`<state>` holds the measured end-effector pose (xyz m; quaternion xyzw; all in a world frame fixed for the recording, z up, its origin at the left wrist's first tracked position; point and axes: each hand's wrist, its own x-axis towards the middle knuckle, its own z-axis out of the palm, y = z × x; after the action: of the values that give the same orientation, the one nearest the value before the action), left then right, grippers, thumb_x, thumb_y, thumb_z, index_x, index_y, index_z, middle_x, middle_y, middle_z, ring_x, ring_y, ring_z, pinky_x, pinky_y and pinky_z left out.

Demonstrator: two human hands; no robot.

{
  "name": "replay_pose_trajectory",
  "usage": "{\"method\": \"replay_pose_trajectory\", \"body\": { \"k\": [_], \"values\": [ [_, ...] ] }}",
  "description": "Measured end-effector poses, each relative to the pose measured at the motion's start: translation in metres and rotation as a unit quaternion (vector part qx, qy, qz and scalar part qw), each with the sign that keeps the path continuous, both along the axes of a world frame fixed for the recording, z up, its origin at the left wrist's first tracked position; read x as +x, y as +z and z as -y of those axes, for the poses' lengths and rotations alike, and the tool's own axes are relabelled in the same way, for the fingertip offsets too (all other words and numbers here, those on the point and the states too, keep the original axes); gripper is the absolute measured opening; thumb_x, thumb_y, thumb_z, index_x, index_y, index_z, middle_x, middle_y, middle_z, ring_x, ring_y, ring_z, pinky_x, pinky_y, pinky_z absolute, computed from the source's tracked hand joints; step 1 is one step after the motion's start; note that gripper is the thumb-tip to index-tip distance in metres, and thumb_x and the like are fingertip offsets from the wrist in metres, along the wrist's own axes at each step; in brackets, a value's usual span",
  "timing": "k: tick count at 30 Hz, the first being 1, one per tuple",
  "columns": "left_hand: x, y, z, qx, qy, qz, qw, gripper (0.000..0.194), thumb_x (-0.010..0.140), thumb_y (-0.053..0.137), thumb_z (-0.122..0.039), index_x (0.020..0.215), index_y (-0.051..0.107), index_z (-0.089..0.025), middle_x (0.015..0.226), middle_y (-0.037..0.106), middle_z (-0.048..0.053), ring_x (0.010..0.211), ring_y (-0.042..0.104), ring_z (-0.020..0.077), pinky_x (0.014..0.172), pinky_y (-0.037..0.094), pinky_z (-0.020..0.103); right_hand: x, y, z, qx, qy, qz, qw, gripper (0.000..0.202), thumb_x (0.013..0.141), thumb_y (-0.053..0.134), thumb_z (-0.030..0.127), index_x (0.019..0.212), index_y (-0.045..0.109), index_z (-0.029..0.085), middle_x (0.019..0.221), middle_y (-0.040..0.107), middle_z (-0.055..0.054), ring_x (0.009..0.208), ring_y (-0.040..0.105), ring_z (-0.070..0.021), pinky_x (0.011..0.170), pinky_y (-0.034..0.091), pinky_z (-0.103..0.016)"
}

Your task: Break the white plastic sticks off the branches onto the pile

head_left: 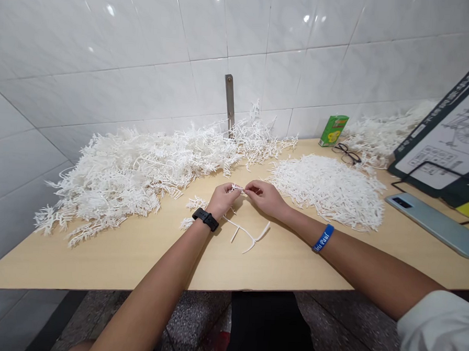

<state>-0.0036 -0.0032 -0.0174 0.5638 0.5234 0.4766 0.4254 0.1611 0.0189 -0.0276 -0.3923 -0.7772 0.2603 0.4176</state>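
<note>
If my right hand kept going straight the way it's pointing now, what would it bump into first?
Your right hand points left, so it would meet your left hand almost at once; both pinch the same small white plastic piece. Beyond that, probably the big pile of white branched pieces.

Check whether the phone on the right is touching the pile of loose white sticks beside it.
Apart. The head view shows bare tabletop between the phone and the near edge of the pile of loose white sticks.

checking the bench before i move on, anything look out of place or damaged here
Nothing looks damaged. The one oddity: glasses lie right against the far heap of white plastic, half among its strands. Both hands, left and right, pinch a small white piece.
</note>
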Motion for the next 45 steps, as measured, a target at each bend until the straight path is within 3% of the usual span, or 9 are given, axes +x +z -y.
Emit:
{"method": "replay_pose_trajectory", "body": {
  "k": [6, 11, 17, 22, 27, 39, 45],
  "values": [
    [0.001, 0.002, 0.002, -0.015, 0.003, 0.038, 0.999, 0.028, 0.066, 0.070, -0.039, 0.077, 0.068, -0.013, 0.056, 0.051, -0.003, 0.053, 0.040, 0.0088, 0.056, 0.033, 0.024, 0.000, 0.000, 0.001, 0.003, -0.007, 0.007, 1.000, 0.014, 0.082, 0.056, 0.028, 0.077, 0.064, 0.018, 0.074, 0.065, -0.002, 0.069, 0.057, -0.0155, 0.066, 0.043, -0.028],
    [-0.001, 0.001, 0.000, -0.004, -0.006, 0.034, 0.999, 0.032, 0.071, 0.067, -0.046, 0.070, 0.064, -0.015, 0.049, 0.041, -0.006, 0.050, 0.036, 0.0085, 0.052, 0.029, 0.023, 0.000, 0.001, 0.002, 0.003, -0.005, 0.007, 1.000, 0.013, 0.082, 0.055, 0.026, 0.077, 0.063, 0.018, 0.076, 0.065, -0.002, 0.070, 0.057, -0.0154, 0.067, 0.043, -0.028],
    [-0.003, -0.003, -0.004, -0.006, -0.027, 0.026, 0.999, 0.029, 0.076, 0.062, -0.042, 0.079, 0.064, -0.013, 0.053, 0.038, -0.006, 0.048, 0.034, 0.0075, 0.048, 0.026, 0.022, 0.001, 0.004, 0.003, 0.001, -0.035, -0.002, 0.999, 0.013, 0.082, 0.054, 0.025, 0.076, 0.063, 0.018, 0.076, 0.065, -0.002, 0.070, 0.057, -0.0155, 0.067, 0.042, -0.028],
    [-0.004, -0.004, -0.005, -0.006, -0.031, 0.005, 0.999, 0.027, 0.073, 0.063, -0.037, 0.083, 0.066, -0.013, 0.057, 0.045, -0.003, 0.052, 0.039, 0.0086, 0.050, 0.030, 0.022, 0.001, 0.006, 0.003, 0.007, -0.054, -0.018, 0.998, 0.014, 0.082, 0.052, 0.027, 0.076, 0.061, 0.018, 0.075, 0.064, -0.003, 0.071, 0.056, -0.0163, 0.068, 0.042, -0.029],
    [-0.002, -0.001, -0.002, -0.002, -0.033, -0.013, 0.999, 0.023, 0.070, 0.066, -0.037, 0.070, 0.065, -0.014, 0.055, 0.049, -0.002, 0.053, 0.040, 0.0093, 0.050, 0.030, 0.023, 0.001, 0.007, 0.003, 0.010, -0.065, -0.021, 0.998, 0.014, 0.082, 0.052, 0.028, 0.075, 0.060, 0.019, 0.075, 0.063, -0.003, 0.072, 0.056, -0.0169, 0.069, 0.043, -0.030],
    [0.000, 0.001, 0.001, -0.012, -0.023, 0.035, 0.999, 0.028, 0.065, 0.075, -0.037, 0.075, 0.072, -0.011, 0.066, 0.062, 0.002, 0.061, 0.049, 0.0106, 0.059, 0.038, 0.025, 0.002, 0.005, 0.002, 0.036, -0.047, -0.016, 0.998, 0.014, 0.083, 0.051, 0.026, 0.076, 0.060, 0.018, 0.077, 0.063, -0.003, 0.073, 0.056, -0.0167, 0.069, 0.042, -0.029],
    [-0.005, 0.000, -0.004, -0.013, 0.033, 0.075, 0.997, 0.037, 0.076, 0.063, -0.050, 0.085, 0.068, -0.014, 0.050, 0.037, -0.006, 0.046, 0.033, 0.0067, 0.047, 0.028, 0.022, 0.009, 0.000, -0.007, 0.016, -0.105, 0.026, 0.994, 0.011, 0.080, 0.053, 0.021, 0.081, 0.064, 0.019, 0.081, 0.063, -0.004, 0.074, 0.056, -0.0179, 0.072, 0.043, -0.032]
  ]
}}
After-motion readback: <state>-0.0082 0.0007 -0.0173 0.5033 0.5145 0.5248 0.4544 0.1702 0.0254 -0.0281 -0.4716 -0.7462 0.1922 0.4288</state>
